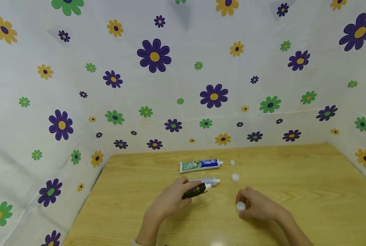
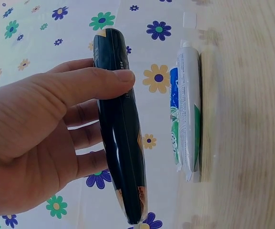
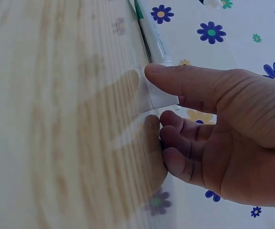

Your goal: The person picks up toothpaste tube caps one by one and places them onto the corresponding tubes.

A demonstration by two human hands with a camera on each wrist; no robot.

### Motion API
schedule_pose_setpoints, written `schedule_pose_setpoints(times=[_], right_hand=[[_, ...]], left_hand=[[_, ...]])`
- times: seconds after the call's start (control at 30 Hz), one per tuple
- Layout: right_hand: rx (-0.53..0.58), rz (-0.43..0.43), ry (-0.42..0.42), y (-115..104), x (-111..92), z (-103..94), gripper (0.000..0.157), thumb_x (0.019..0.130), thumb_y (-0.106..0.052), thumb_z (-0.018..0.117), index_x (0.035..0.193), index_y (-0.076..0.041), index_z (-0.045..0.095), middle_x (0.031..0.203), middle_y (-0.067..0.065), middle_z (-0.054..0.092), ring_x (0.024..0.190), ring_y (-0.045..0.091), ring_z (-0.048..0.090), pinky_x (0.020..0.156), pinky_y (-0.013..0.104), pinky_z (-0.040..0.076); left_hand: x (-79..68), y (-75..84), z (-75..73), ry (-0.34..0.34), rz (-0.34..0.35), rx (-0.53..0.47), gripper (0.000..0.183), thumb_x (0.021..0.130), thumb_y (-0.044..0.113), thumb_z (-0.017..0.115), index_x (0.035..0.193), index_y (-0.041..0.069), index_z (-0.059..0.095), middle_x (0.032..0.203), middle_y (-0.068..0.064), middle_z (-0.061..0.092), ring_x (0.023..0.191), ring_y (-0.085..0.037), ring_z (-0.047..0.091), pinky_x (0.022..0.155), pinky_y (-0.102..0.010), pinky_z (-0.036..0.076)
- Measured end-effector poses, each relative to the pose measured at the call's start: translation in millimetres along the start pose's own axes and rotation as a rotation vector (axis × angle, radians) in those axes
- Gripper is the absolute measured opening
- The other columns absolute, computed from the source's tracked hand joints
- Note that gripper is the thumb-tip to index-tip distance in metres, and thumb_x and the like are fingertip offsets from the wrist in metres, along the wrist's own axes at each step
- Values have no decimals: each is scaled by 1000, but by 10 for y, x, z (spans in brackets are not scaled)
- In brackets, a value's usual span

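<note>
My left hand (image 1: 173,198) grips a black toothpaste tube (image 1: 196,190), its bare white nozzle pointing right. In the left wrist view, the thumb lies across the front of this black tube (image 2: 120,119) and the other fingers are behind it. My right hand (image 1: 259,205) holds a white cap (image 1: 240,206) between thumb and fingers, low at the tabletop. In the right wrist view this cap (image 3: 162,97) shows just under the thumb. Just behind the left hand lies a pale toothpaste tube (image 1: 213,181), partly hidden by that hand and the black tube.
Farther back lies a blue, green and white toothpaste tube (image 1: 198,165), nozzle to the right. Two more white caps, a small one (image 1: 232,163) and a larger one (image 1: 235,177), stand right of the tubes. A flowered sheet (image 1: 183,112) hangs around the wooden table (image 1: 293,177).
</note>
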State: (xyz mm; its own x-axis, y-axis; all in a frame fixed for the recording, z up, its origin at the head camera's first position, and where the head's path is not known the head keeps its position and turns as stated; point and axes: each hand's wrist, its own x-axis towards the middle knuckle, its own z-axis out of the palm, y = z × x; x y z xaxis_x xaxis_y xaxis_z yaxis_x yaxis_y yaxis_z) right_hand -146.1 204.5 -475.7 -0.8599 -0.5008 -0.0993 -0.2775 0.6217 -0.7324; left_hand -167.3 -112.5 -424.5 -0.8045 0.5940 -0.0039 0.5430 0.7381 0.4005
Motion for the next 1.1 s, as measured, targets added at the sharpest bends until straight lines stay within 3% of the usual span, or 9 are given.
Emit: schedule_pose_setpoints(times=[0.3, 0.5, 0.63, 0.87, 1.1], right_hand=[[49, -26, -14, -44, 3, -82, 28, 81, -15, 81, 100, -10, 60, 91, 1, 58, 82, 16, 51, 68, 25, 43], [118, 25, 8, -109, -74, -170, 27, 88, -12, 75, 107, -7, 57, 92, 5, 63, 75, 17, 57, 63, 26, 48], [114, 41, 67, -175, -104, -204, 28, 92, -14, 71, 113, -6, 55, 94, 6, 63, 76, 19, 59, 63, 27, 49], [98, -34, 183, -409, -51, -267, 32, 95, -17, 68, 123, -8, 54, 102, 9, 63, 69, 18, 59, 59, 28, 48], [106, -64, 279, -638, -52, -297, 32, 95, -16, 68, 124, -11, 56, 108, 9, 62, 72, 15, 61, 58, 28, 50]], left_hand=[[-38, 39, -53, 31, 24, -1, 60, 90, 12, 73, 144, 29, 52, 118, -3, 56, 100, -16, 56, 84, -35, 55], [-13, 91, -110, 56, 80, -23, 61, 91, 11, 72, 145, 29, 51, 119, -2, 55, 100, -14, 56, 84, -32, 54], [24, 118, -139, 48, 117, -62, 59, 93, 11, 70, 147, 26, 49, 125, -5, 55, 106, -17, 57, 89, -34, 54], [34, 165, -216, 60, 106, -122, 60, 96, 12, 67, 150, 24, 45, 141, -10, 51, 121, -25, 54, 97, -43, 51], [1, 309, -335, 196, 124, -114, 58, 95, 14, 68, 149, 24, 47, 130, -9, 58, 109, -22, 57, 87, -40, 53]])
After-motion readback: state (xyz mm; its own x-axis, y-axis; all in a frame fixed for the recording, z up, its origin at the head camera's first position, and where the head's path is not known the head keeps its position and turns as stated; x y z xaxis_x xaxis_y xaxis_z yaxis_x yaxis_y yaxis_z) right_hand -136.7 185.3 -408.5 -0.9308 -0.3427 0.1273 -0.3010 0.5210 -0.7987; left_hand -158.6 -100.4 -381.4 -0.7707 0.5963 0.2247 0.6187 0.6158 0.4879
